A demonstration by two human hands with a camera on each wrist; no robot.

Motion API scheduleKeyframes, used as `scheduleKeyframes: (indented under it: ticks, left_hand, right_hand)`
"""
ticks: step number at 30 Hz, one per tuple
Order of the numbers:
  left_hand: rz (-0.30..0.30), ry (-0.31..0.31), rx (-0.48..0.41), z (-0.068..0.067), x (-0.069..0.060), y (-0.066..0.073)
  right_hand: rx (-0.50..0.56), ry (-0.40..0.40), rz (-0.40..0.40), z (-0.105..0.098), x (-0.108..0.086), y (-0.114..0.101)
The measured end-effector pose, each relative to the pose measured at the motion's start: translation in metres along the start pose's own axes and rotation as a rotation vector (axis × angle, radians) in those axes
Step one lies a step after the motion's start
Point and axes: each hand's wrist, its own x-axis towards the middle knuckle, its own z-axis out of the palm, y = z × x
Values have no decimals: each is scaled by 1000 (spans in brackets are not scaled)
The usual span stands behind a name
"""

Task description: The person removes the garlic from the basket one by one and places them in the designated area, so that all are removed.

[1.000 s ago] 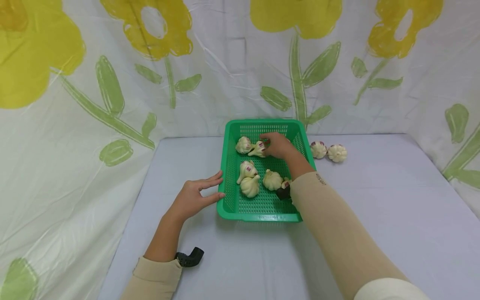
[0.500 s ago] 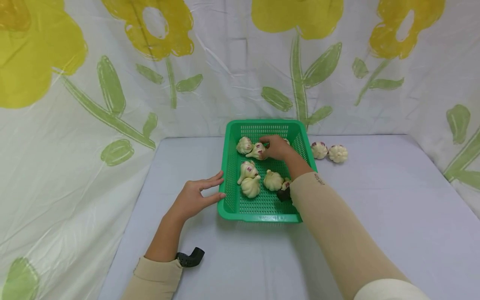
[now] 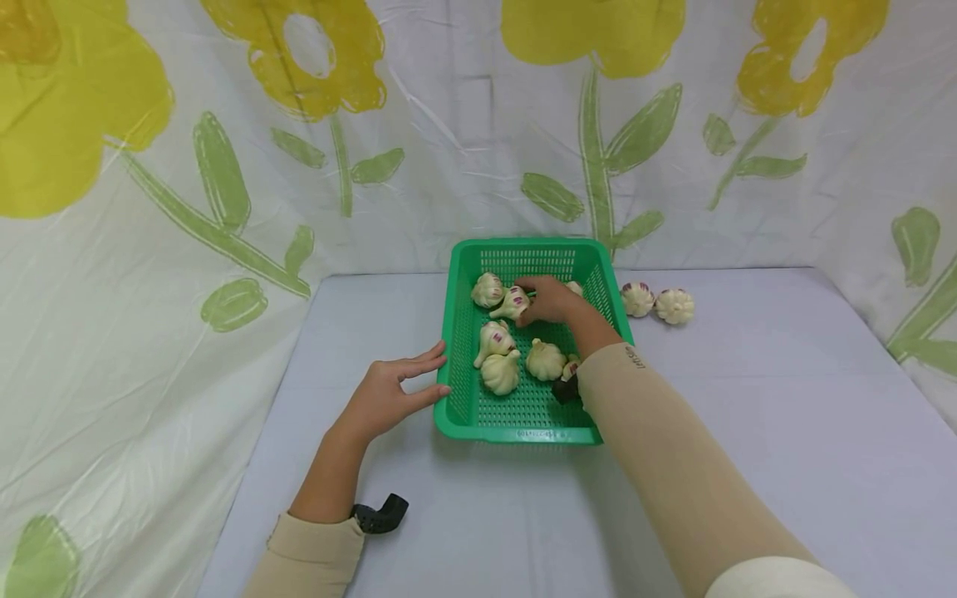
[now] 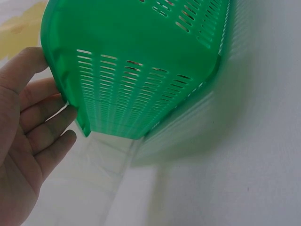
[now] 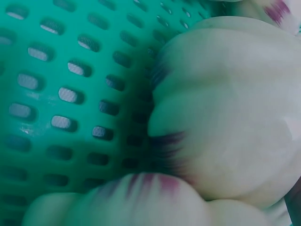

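In the head view, my right hand (image 3: 549, 301) reaches into a green plastic basket (image 3: 441, 365). Its thumb and fingers are curled round the near side of a purple-streaked garlic bulb (image 3: 511, 304). My left hand (image 3: 383, 394) touches the basket's left rim with extended fingers. The left wrist view shows that hand (image 4: 35, 110) with its fingertips against the rim of the basket (image 4: 136, 42). Large in the right wrist view are a garlic bulb (image 5: 230, 108) and a second purple-streaked bulb (image 5: 146, 202); the right hand is hidden there.
Several other garlic bulbs lie in the basket, including a pale bulb (image 3: 499, 373) at the front left and another bulb (image 3: 545, 360) near the middle. Outside, two bulbs sit on the white table (image 3: 748, 415), one of them a pale bulb (image 3: 674, 306). A flowered curtain (image 3: 449, 166) hangs behind.
The garlic bulb at my right hand has shifted slightly toward the front of the basket. My right hand has lowered a little with it. My left hand stays at the rim.
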Motion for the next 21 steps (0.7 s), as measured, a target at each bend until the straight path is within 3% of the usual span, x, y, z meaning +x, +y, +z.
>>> scheduleKeyframes:
  ticks: [5,21]
  left_hand:
    - [1,2,12,0,0,-1]
    - [11,2,27,0,0,1]
  right_hand:
    - [-20,-10,-2,1,0,0]
    - [74,24,-56,-1,-1,-3]
